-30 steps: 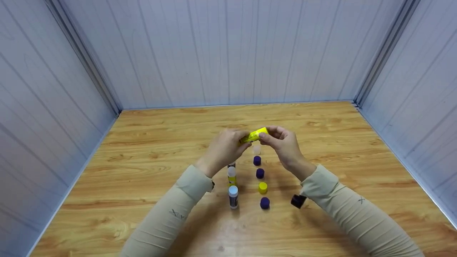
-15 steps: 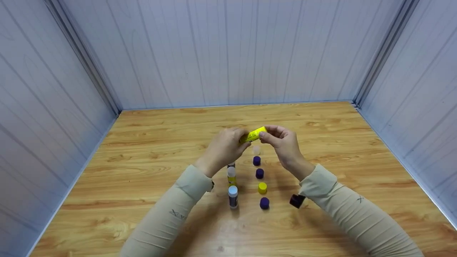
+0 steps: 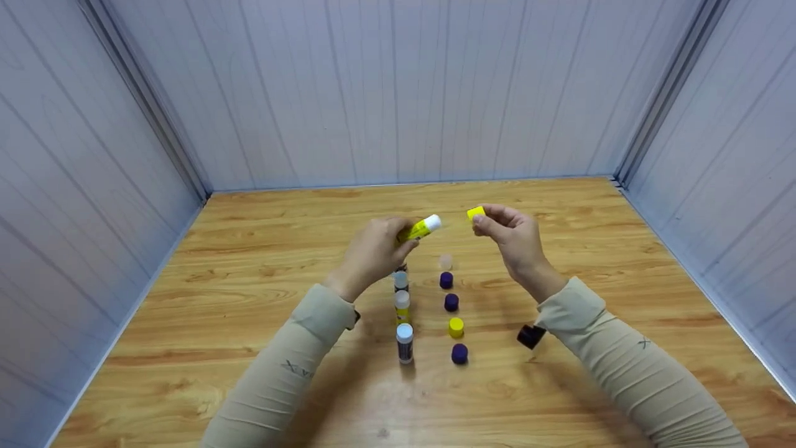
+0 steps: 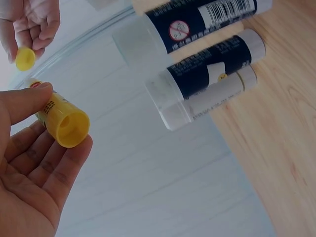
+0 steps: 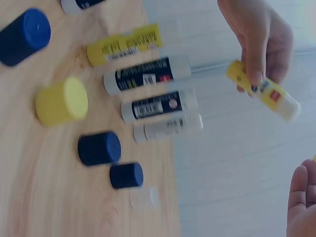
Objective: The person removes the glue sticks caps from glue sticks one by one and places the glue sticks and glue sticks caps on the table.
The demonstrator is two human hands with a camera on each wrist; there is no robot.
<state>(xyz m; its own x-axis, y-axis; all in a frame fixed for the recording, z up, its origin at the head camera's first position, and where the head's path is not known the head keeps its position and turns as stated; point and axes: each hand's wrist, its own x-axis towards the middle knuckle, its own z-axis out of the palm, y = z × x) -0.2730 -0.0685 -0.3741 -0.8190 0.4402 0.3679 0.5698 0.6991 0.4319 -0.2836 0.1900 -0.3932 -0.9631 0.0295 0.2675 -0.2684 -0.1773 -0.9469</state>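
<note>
My left hand (image 3: 373,252) grips a yellow glue stick (image 3: 423,228) above the table, its white top bare and tilted up to the right. In the left wrist view the thumb and fingers wrap the barrel, whose hollow yellow base (image 4: 73,129) faces the camera. My right hand (image 3: 521,246) pinches a small yellow cap (image 3: 475,213) between thumb and fingers. A short gap separates cap and stick. Most of the right hand lies outside its own wrist view.
Below the hands stands a row of uncapped glue sticks (image 3: 405,345), yellow, dark blue and white. To its right runs a row of loose caps: several dark blue (image 3: 459,354), one yellow (image 3: 456,327), one whitish (image 3: 446,262). Pale panel walls (image 3: 398,93) enclose the wooden table (image 3: 249,249).
The yellow cap has come off the glue stick. My right hand has moved up and right with the cap, my left hand slightly left with the stick.
</note>
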